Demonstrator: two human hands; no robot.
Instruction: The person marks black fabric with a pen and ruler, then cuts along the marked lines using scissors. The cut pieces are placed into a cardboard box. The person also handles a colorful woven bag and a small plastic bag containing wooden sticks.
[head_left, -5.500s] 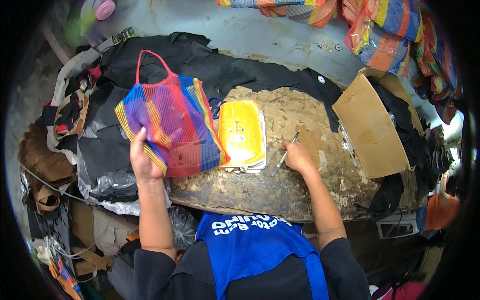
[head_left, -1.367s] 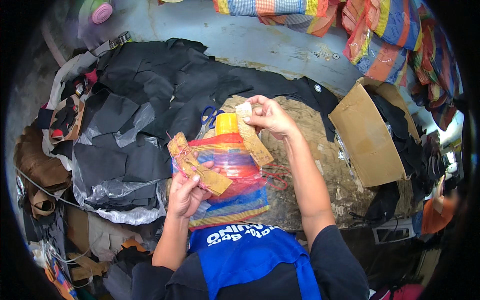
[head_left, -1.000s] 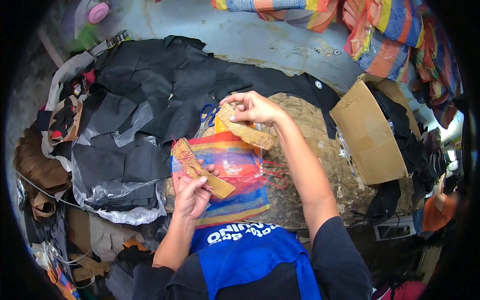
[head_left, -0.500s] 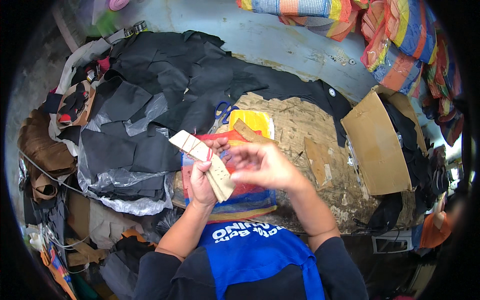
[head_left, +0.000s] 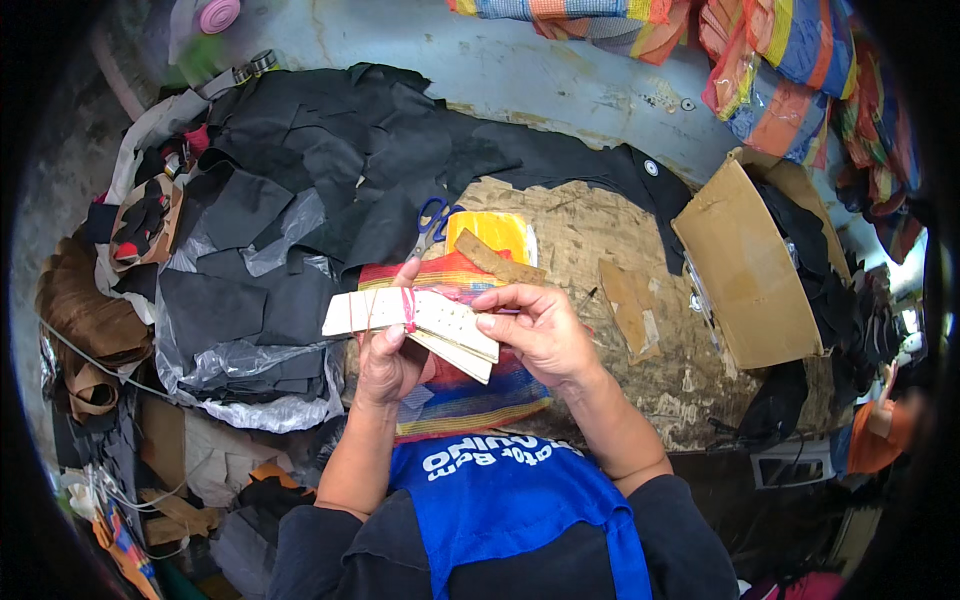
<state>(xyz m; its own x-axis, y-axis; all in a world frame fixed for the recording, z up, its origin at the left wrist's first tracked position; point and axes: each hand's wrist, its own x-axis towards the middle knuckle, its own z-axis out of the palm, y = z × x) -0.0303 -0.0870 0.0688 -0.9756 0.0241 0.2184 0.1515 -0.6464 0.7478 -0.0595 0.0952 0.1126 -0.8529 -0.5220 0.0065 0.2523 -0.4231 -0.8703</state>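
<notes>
Worktable (head_left: 640,370): worn brown board under and beyond both hands; its bare part runs off to the right of the right hand.
Black scraps (head_left: 300,220): big heap of dark cut pieces on clear plastic, left of and beyond the left hand.
Cardboard box (head_left: 750,270): open, well apart, to the right of the right hand.
Striped mesh bag (head_left: 470,390): red, blue and yellow, lying directly below both hands.
Yellow packet (head_left: 495,232): just beyond the hands, with a brown strip across it.
Scissors (head_left: 432,222): blue handles, beyond the left hand, beside the packet.
Card bundle (head_left: 410,318): 1 stack of pale flat pieces with a red band around it, held up between the 2 hands; its long axis runs left to right, dipping slightly toward the right.
Left hand (head_left: 388,355): clasps the bundle from below at its banded middle, thumb on the face.
Right hand (head_left: 540,330): fingers curled over the bundle's right end, gripping it.
Nearer hand: both touch it; the left carries the middle.
</notes>
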